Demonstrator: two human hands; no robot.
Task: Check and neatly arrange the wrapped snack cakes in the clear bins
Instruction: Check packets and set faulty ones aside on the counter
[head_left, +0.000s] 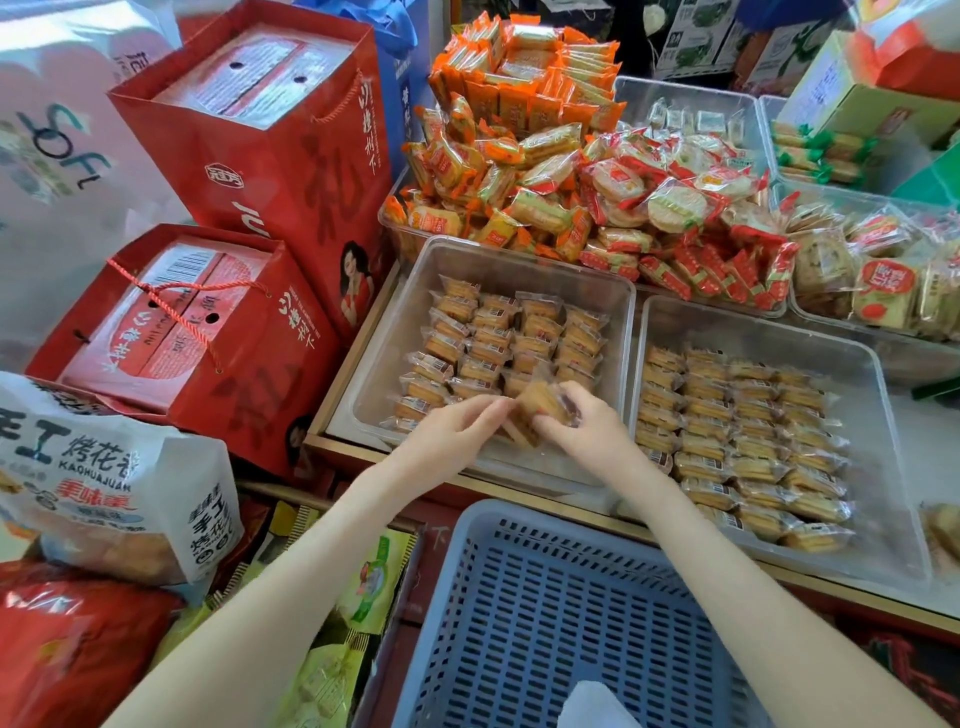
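Two clear bins sit side by side on the counter. The left bin (410, 291) holds rows of wrapped golden snack cakes (498, 332) toward its back and middle. The right bin (883, 395) is filled with neat rows of the same cakes (737, 431). Over the left bin's front, both hands meet on one wrapped cake (543, 402). My left hand (457, 431) pinches its left end, and my right hand (584, 428) grips it from the right. A few cakes under the hands are partly hidden.
A blue perforated basket (545, 597) stands right below my arms. Red gift bags (249, 130) rise at the left. Behind the bins lie piles of orange-wrapped snacks (524, 93) and red-wrapped rice crackers (660, 208). A white snack bag (104, 483) lies at the lower left.
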